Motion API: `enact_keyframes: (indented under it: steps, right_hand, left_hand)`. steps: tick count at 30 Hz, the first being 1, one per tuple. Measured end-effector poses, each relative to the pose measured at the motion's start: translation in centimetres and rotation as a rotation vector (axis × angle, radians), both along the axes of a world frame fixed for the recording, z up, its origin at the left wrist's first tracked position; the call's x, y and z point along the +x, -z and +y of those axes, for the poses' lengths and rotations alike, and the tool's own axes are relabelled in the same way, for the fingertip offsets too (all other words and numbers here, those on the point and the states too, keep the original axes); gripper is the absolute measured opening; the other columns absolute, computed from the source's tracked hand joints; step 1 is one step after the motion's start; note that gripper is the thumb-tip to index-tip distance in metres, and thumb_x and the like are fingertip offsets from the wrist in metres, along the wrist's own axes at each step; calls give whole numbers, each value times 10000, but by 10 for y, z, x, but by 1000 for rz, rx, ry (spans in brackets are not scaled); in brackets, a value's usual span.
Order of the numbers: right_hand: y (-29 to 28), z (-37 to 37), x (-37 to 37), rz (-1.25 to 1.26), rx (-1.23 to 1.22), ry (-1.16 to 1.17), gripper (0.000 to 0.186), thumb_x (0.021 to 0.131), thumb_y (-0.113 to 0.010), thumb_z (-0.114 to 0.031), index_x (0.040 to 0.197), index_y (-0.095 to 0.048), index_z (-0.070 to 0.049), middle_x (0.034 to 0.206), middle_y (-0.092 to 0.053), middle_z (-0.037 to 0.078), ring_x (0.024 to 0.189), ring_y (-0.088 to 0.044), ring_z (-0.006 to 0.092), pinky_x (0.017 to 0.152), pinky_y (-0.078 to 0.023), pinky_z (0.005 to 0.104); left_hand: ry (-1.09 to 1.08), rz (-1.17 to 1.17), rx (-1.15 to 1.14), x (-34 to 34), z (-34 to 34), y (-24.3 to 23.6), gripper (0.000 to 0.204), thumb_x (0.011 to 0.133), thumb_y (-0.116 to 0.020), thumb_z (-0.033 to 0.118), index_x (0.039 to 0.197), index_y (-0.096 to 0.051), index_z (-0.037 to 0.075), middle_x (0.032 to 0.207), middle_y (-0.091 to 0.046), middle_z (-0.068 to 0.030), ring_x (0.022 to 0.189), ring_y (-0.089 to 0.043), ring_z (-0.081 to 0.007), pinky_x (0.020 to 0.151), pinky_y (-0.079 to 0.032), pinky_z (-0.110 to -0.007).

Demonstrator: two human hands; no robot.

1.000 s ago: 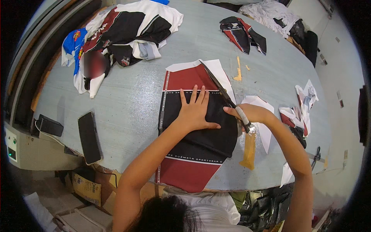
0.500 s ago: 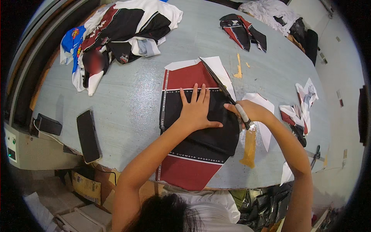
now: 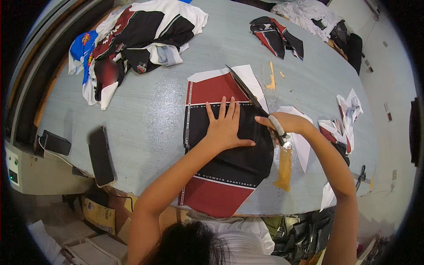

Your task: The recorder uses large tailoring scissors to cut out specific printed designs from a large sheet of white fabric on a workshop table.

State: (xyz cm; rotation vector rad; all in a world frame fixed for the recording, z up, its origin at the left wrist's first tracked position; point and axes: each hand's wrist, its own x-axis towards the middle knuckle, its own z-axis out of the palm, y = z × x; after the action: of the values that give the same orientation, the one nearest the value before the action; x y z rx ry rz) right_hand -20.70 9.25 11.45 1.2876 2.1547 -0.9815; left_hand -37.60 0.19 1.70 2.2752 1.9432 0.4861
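A black and dark red fabric panel (image 3: pixel 247 154) with white printed stripes lies on the table in front of me. My left hand (image 3: pixel 224 126) rests flat on its black middle, fingers spread. In my right hand (image 3: pixel 282 126) are large scissors (image 3: pixel 246 89), their handle wrapped in white. The blades reach up and left along the panel's right side, between the red part and a white strip (image 3: pixel 252 81) of margin. Some of the handle is hidden by my fingers. Just right of this hand lies a white offcut (image 3: pixel 304 148).
Piled jersey pieces (image 3: pixel 154 35) lie at the far left. A phone (image 3: pixel 101 157) and a small black box (image 3: pixel 56 142) sit on the left. Scraps (image 3: pixel 339 128) and small black scissors (image 3: pixel 361 176) are at the right; black-red pieces (image 3: pixel 277 37) lie at the back.
The scissors have shifted very slightly, with the blades looking a little more open. My left hand keeps its place on the panel.
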Motion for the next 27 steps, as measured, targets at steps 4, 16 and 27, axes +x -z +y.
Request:
enact_keyframes:
  steps: [4,16,27]
  right_hand:
    - [5,9,-4,26,11,17,756,933,-296,-568,450,-547,-44,466,-575,71,439,-594,155,485,-454,234]
    - [65,-199,62,1433,-284,1470,420,911,-479,-466,728,-430,-91,624,-468,77,634,-544,238,648,-494,392]
    - [84,-305,95,1619,327,1653,272,955,-457,-310,851,-388,-68,715,-459,52,612,-550,188,654,-520,400]
  left_hand:
    - [5,25,-27,-1,-1,-2,1277,560,-545,827,1391,-205,-81,1478,-145,-242,1386,-46,-400,976,37,-718]
    - [274,-171,-181,-34,5,-10,955,737,-497,707,1414,-283,68,1489,-184,-185,1399,-95,-329,1068,-5,-606]
    - [473,11,115,46,56,-7,625,915,-394,505,1384,-355,93,1444,-329,-115,1359,-251,-284,1096,-123,-520]
